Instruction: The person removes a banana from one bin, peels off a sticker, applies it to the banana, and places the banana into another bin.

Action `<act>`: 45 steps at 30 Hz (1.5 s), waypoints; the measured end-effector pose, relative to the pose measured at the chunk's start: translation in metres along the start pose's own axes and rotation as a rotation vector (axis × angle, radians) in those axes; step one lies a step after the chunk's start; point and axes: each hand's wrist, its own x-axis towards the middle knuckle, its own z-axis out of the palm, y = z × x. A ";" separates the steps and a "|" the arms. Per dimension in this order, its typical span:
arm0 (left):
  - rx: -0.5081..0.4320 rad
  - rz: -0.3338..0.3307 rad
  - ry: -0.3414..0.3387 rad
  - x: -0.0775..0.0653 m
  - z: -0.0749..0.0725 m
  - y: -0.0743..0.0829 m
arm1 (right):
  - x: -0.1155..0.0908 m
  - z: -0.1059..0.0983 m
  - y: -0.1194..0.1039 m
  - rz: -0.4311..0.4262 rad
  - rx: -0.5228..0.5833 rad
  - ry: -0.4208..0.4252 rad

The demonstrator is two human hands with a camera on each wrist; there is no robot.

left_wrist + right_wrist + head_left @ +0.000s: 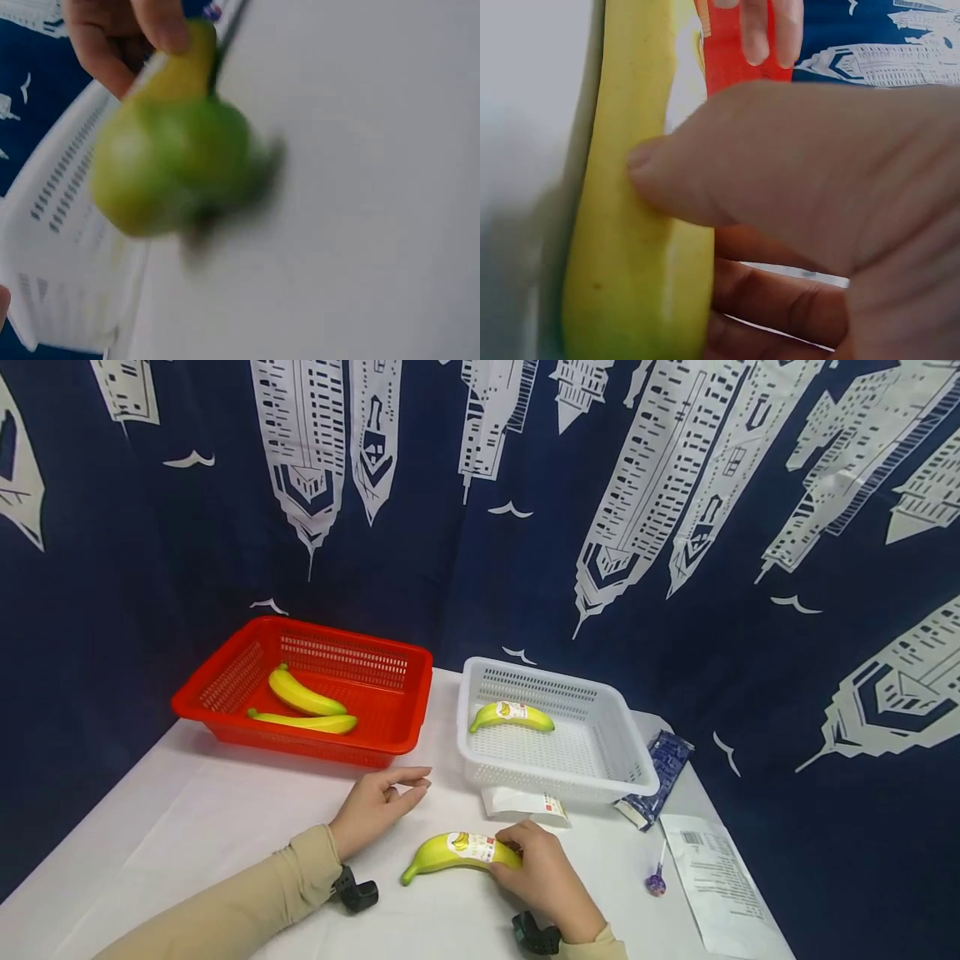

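Note:
My right hand (546, 870) grips the right end of a yellow-green banana (438, 853) low over the table. A white label band wraps the banana's middle. In the right wrist view the thumb (682, 165) presses on one side of the banana, with the other fingers (780, 304) round the far side. In the left wrist view the banana's green tip (180, 161) shows blurred and large. My left hand (378, 807) hovers to the left of the banana, fingers loosely bent and holding nothing, near the front of the red basket (300, 739).
Two unlabelled bananas (303, 693) lie in the red basket. The white basket (558, 785) holds one labelled banana (517, 717). Before it lies a white wrapper (517, 803). To the right are a blue packet (660, 781), a lollipop (656, 883) and a printed white sheet (712, 885).

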 end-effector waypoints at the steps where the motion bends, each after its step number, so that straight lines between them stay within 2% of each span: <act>1: -0.017 -0.001 0.004 0.003 0.003 0.003 | -0.003 -0.002 0.001 0.007 -0.009 0.007; 5: -0.091 -0.017 0.006 0.019 0.019 0.014 | -0.011 -0.010 0.009 0.037 -0.044 0.027; 10: -0.180 -0.070 0.027 0.039 0.040 0.018 | -0.024 -0.021 0.024 0.071 -0.042 0.036; 15: -0.268 -0.130 0.121 0.053 0.057 0.014 | -0.036 -0.031 0.038 0.157 -0.020 0.010; 19: -0.341 -0.146 0.213 0.056 0.068 0.011 | -0.042 -0.034 0.044 0.203 -0.005 -0.006; 24: -0.396 -0.158 0.264 0.055 0.076 0.006 | -0.046 -0.034 0.045 0.162 -0.015 0.023; 28: -0.407 -0.148 0.273 0.056 0.078 0.004 | -0.046 -0.038 0.047 0.133 -0.021 0.093; 32: -0.407 -0.137 0.261 0.058 0.078 0.002 | -0.044 -0.054 0.051 0.098 -0.030 0.207; 36: -0.403 -0.128 0.258 0.060 0.076 0.001 | -0.034 -0.081 0.051 0.045 -0.070 0.316; 39: -0.408 -0.131 0.251 0.060 0.074 -0.001 | -0.019 -0.101 0.047 0.024 -0.114 0.371; 42: -0.428 -0.144 0.237 0.060 0.074 -0.003 | 0.006 -0.117 0.047 0.017 -0.156 0.374; 45: -0.455 -0.145 0.240 0.059 0.075 -0.004 | 0.043 -0.130 0.052 0.021 -0.200 0.310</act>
